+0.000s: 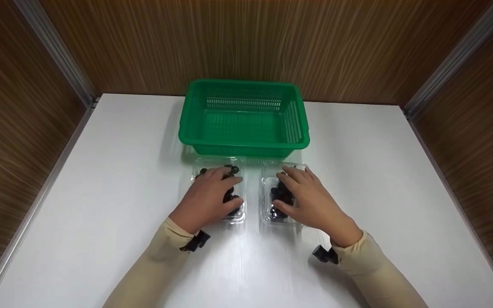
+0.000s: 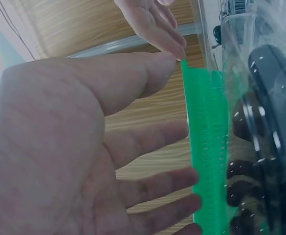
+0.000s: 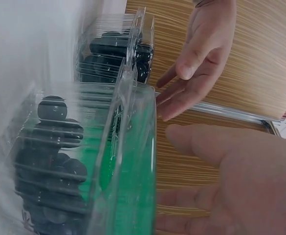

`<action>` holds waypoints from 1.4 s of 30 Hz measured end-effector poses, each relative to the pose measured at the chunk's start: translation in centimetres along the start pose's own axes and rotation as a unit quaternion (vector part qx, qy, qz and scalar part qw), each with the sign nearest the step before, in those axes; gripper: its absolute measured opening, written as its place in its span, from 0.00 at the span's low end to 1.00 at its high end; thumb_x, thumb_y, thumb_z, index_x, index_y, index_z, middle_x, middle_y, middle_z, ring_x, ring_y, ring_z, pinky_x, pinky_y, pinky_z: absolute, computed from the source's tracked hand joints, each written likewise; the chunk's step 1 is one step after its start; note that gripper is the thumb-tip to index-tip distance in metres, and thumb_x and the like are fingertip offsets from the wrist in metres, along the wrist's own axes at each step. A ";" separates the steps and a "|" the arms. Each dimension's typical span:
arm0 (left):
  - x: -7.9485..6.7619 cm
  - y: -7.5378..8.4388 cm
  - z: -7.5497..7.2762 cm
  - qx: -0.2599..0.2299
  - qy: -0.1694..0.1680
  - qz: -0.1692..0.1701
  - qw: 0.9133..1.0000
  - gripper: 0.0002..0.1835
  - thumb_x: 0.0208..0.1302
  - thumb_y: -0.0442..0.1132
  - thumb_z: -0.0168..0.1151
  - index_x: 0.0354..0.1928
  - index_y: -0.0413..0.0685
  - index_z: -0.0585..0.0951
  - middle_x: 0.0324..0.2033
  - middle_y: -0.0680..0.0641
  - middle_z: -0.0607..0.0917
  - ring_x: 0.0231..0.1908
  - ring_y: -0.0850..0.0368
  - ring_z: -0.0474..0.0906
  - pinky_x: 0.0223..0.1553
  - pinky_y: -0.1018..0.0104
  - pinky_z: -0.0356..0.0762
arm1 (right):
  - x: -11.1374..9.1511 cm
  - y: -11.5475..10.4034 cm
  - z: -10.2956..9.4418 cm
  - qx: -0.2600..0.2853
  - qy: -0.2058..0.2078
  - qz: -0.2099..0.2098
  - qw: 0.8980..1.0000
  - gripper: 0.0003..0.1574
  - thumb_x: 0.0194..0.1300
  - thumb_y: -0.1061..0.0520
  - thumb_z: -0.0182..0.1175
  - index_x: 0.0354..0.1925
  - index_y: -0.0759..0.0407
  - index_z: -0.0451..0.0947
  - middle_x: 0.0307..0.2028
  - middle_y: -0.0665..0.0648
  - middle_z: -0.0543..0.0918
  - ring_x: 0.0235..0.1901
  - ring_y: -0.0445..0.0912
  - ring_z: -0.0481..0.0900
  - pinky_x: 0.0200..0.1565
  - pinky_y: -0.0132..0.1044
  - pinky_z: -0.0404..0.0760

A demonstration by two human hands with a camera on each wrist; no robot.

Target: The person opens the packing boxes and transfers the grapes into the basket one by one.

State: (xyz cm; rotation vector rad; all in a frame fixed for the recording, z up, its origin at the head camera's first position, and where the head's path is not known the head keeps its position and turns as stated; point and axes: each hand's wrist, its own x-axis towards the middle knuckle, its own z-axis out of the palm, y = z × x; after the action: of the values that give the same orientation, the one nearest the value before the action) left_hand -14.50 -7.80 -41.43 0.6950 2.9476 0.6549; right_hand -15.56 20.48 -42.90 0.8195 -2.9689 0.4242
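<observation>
Two clear plastic clamshell boxes lie side by side. Dark grapes (image 1: 234, 169) fill part of the left box (image 1: 206, 162), and more dark grapes (image 1: 280, 194) show through the right box (image 1: 265, 184). Over the left box is my left hand (image 1: 208, 194), fingers spread and palm down; in the left wrist view a gap shows between its fingertips (image 2: 184, 176) and the lid. My right hand (image 1: 310, 199) hovers the same way above the right box, its fingertips close to the lid's edge in the right wrist view. Neither hand grips anything.
A green plastic basket (image 1: 244, 145) with slotted walls stands just behind both boxes, with nothing inside. The white table (image 1: 101, 192) is bounded by wood-grain panels (image 1: 246, 42) at the back and both sides, with metal strips along the edges.
</observation>
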 end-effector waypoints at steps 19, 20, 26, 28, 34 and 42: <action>-0.1 -0.6 0.6 -0.005 -0.036 0.018 0.999 0.26 0.69 0.51 0.67 0.68 0.57 0.81 0.76 0.37 0.65 0.77 0.38 0.57 0.75 0.40 0.55 | -0.2 -0.1 -0.1 0.009 0.003 -0.012 1.000 0.47 0.69 0.39 0.66 0.76 0.60 0.65 0.72 0.62 0.71 0.72 0.58 0.67 0.76 0.58 0.55; -0.1 -0.5 0.6 -0.006 -0.038 0.016 0.999 0.27 0.68 0.52 0.68 0.68 0.57 0.81 0.76 0.37 0.65 0.77 0.38 0.56 0.75 0.40 0.55 | -0.2 -0.1 -0.1 0.010 0.002 -0.011 1.000 0.47 0.69 0.39 0.66 0.76 0.60 0.65 0.72 0.61 0.71 0.72 0.58 0.67 0.76 0.58 0.56; 0.1 -0.5 0.9 -0.001 -0.043 0.006 0.999 0.34 0.62 0.56 0.74 0.69 0.55 0.79 0.76 0.37 0.65 0.77 0.37 0.57 0.75 0.40 0.54 | -0.3 -0.1 -0.1 0.012 -0.011 -0.008 1.000 0.46 0.69 0.39 0.66 0.75 0.60 0.66 0.72 0.61 0.71 0.72 0.58 0.67 0.75 0.57 0.57; 0.1 -0.5 0.9 0.002 -0.040 0.006 0.999 0.34 0.62 0.55 0.75 0.68 0.54 0.79 0.75 0.37 0.66 0.76 0.37 0.57 0.75 0.40 0.55 | -0.3 -0.1 -0.1 0.013 -0.013 -0.007 1.000 0.46 0.69 0.40 0.66 0.75 0.60 0.67 0.71 0.61 0.71 0.71 0.58 0.67 0.75 0.57 0.57; 0.0 -0.6 0.5 -0.001 -0.044 -0.008 0.999 0.34 0.61 0.54 0.75 0.68 0.53 0.80 0.75 0.36 0.66 0.76 0.35 0.57 0.75 0.38 0.54 | -0.4 -0.2 0.0 0.010 -0.012 -0.014 1.000 0.44 0.68 0.41 0.68 0.73 0.61 0.69 0.70 0.61 0.73 0.70 0.58 0.69 0.75 0.57 0.59; -0.2 -1.2 -0.2 -0.001 -0.046 -0.019 0.999 0.34 0.59 0.51 0.76 0.67 0.50 0.80 0.74 0.34 0.67 0.75 0.33 0.59 0.73 0.37 0.57 | -0.6 -0.2 0.2 0.004 -0.013 -0.026 1.000 0.45 0.67 0.40 0.69 0.72 0.63 0.70 0.69 0.63 0.73 0.70 0.61 0.69 0.74 0.59 0.59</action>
State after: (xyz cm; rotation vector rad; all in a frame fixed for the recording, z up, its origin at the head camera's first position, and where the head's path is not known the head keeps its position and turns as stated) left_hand -14.82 -8.94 -41.76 0.6502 2.8689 0.6047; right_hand -14.96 20.53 -43.14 0.9087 -2.9629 0.4256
